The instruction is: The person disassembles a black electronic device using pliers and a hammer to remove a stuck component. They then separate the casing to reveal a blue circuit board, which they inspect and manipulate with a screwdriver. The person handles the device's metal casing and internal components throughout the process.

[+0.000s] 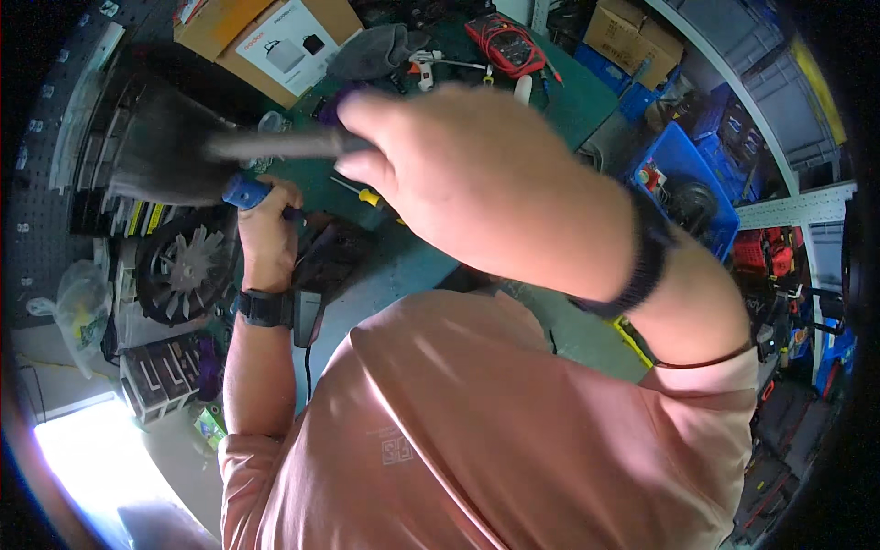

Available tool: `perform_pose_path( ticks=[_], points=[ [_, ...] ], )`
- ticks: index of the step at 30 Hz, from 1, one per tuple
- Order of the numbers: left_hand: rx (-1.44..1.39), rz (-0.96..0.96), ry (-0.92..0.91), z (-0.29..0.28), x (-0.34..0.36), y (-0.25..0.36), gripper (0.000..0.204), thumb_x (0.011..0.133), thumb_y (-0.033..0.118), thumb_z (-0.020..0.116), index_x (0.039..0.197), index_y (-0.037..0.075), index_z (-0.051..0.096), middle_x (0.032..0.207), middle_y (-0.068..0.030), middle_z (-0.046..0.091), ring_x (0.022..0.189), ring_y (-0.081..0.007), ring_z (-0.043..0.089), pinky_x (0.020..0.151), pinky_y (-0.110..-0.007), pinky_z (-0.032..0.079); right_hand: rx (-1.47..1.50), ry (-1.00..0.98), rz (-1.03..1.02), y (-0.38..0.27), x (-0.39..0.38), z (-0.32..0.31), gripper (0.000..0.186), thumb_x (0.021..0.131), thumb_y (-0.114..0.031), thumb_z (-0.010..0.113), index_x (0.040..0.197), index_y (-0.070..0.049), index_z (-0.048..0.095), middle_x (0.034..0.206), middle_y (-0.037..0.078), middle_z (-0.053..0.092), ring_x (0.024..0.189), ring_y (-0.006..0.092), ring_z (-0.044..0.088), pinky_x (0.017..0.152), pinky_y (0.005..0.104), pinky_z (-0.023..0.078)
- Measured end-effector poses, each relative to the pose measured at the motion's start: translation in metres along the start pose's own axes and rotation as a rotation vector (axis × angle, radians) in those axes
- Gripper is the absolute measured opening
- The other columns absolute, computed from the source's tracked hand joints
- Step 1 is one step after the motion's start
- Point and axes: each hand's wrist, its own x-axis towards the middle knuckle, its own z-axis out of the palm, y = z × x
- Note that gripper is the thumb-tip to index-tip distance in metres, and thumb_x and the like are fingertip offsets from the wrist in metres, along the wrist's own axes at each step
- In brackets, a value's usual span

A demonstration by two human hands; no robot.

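Note:
My left hand (268, 229) grips a blue handle (244, 191) at the left of the bench, beside a broad dark piece (160, 147) whose exact kind I cannot make out. Closed around a dark-handled tool with a long shaft (275, 144), my right hand (477, 174) is raised over the green bench (577, 101) and hides part of it. The shaft is blurred and points left across the dark piece; whether it touches cannot be told. A yellow-handled screwdriver (368, 196) lies just right of my left hand.
A cardboard box (220, 37), a grey cloth (367, 55) and a red meter with leads (504, 46) sit at the back. Blue bins (720, 220) and metal shelving (770, 215) stand right. A black fan (191, 266) and hanging bags (82, 312) are left.

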Motion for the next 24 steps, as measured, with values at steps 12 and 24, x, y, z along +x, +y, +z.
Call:
perform_pose_path(
  ticks=[12, 24],
  points=[
    [-0.020, 0.030, -0.048, -0.003, -0.006, 0.003, 0.011, 0.075, -0.008, 0.053, 0.073, 0.003, 0.054, 0.073, -0.0061, 0.055, 0.071, -0.0174, 0.053, 0.073, -0.029, 0.043, 0.100, 0.045, 0.021, 0.016, -0.008, 0.023, 0.024, 0.088, -0.024, 0.065, 0.102, -0.005, 0.063, 0.070, 0.016, 0.062, 0.066, 0.0366, 0.063, 0.057, 0.0461, 0.048],
    [0.195, -0.007, -0.080, -0.024, -0.020, 0.002, 0.009, 0.085, 0.005, 0.068, 0.092, 0.001, 0.064, 0.089, -0.0085, 0.067, 0.086, -0.0181, 0.062, 0.083, -0.031, 0.045, 0.179, -0.272, 0.665, 0.174, -0.063, 0.141, 0.042, 0.093, -0.037, 0.057, 0.110, 0.001, 0.064, 0.101, 0.027, 0.065, 0.097, 0.0445, 0.062, 0.084, 0.0486, 0.049]
  ],
)
